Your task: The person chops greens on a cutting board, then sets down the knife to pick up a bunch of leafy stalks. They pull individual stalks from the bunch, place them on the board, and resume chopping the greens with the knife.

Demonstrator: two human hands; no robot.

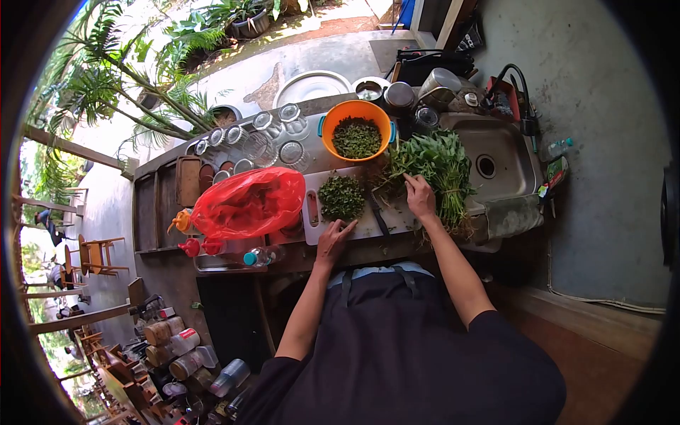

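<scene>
A white cutting board holds a pile of chopped greens and a knife with a dark handle. My left hand rests at the board's front edge, just below the chopped pile, its fingers extended. My right hand is at the left side of a big bunch of leafy greens, with fingertips on or near the stems; what they pinch, if anything, is too small to tell. Behind the board stands an orange colander with more chopped greens inside.
A red plastic bag lies left of the board, with upturned glasses behind it. A bottle with a teal cap is near the front edge. On the right is a metal sink, with a cloth over its front edge.
</scene>
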